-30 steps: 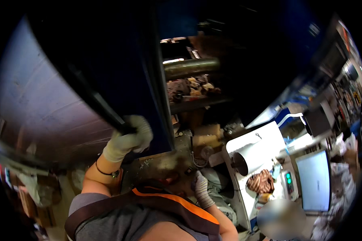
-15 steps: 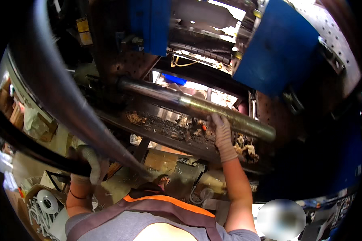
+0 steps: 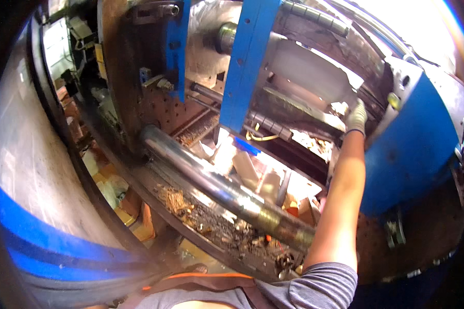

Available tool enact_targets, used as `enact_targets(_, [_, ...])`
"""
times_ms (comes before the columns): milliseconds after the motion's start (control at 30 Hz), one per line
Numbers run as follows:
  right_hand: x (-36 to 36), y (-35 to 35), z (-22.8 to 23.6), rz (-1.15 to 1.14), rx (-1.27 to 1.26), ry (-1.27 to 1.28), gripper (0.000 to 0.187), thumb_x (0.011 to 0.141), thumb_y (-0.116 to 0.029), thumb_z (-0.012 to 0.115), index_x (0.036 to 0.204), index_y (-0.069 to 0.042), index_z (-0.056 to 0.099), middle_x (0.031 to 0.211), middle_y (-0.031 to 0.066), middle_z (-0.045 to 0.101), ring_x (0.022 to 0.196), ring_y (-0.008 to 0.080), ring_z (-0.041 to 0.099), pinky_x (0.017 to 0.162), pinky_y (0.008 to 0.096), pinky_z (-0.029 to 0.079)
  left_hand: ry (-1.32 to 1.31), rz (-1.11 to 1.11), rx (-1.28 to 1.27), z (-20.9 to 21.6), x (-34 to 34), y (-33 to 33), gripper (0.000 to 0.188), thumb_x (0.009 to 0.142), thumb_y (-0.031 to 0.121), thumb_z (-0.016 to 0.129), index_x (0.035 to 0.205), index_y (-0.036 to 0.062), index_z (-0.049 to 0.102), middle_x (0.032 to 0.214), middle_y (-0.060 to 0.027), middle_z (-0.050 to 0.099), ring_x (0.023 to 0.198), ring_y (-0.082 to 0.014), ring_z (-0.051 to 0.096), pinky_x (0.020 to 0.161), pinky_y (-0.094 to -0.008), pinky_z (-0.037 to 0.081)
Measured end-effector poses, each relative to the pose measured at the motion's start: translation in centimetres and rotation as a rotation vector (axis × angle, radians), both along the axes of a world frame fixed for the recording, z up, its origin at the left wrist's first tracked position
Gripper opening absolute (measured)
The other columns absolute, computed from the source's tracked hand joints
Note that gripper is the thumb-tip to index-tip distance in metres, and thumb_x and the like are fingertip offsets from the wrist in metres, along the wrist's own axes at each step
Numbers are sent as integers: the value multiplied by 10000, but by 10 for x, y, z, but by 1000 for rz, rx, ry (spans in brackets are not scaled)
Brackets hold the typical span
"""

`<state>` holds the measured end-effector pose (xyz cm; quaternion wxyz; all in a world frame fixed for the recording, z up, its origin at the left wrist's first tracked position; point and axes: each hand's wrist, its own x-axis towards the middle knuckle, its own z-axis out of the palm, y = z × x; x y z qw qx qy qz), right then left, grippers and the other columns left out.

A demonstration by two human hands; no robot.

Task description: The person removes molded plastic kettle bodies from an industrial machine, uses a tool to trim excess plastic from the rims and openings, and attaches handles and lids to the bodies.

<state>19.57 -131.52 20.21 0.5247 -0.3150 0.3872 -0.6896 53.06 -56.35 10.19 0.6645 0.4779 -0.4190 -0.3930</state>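
My right hand [image 3: 357,117], in a pale glove with a dark cuff edge, reaches deep between the blue plates of a large machine. It is beside the right end of a grey curved sheet-like part [image 3: 309,67], near a small whitish ragged piece [image 3: 339,108]. Its fingers are too small and blurred to show whether they grip anything. Below my arm, a thick shiny metal bar [image 3: 201,172] slants across the machine, its right end passing behind my forearm. My left hand is out of sight; a large pale door panel with blue bands [image 3: 56,154] fills the left side.
A blue upright plate [image 3: 250,62] stands left of the grey part, and a wider blue plate [image 3: 412,149] to the right. Dark greasy scraps [image 3: 216,226] lie on the ledge in front of the bar. Light-coloured pieces [image 3: 245,167] show below, behind the bar.
My right hand has left the metal bar and moved up and farther into the machine. My left hand has gone from view. The view has come closer, and the door panel appears at left.
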Motion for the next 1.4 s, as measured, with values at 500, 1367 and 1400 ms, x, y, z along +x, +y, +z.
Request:
enact_targets(500, [34,220,-43,-274,-543,-89,487,921,-370,588,1141,65,599,1136,109,622,1040,209,578,969,350,418,-120,-5,89,-6,-62,9,712,954,538,336,588,-6,612,516,-106,602,394,-191,553,383,-272,420])
enact_targets(1367, [-191,1050,-247,-1010,485,973,244,672,-126,783,714,6,582,1212,179,523,882,184,580,740,290,494,154,-1446,-371,-2,-538,13,640,955,585,323,865,24,618,564,-16,529,500,-109,501,480,-233,391])
enact_targets(1400, [-183,1061,-253,-1037,492,957,234,683,-120,778,720,3,582,1249,196,494,921,212,587,764,310,499,121,-1405,-380,-1,-562,17,656,950,598,323,862,21,622,559,-17,530,494,-106,499,479,-231,389])
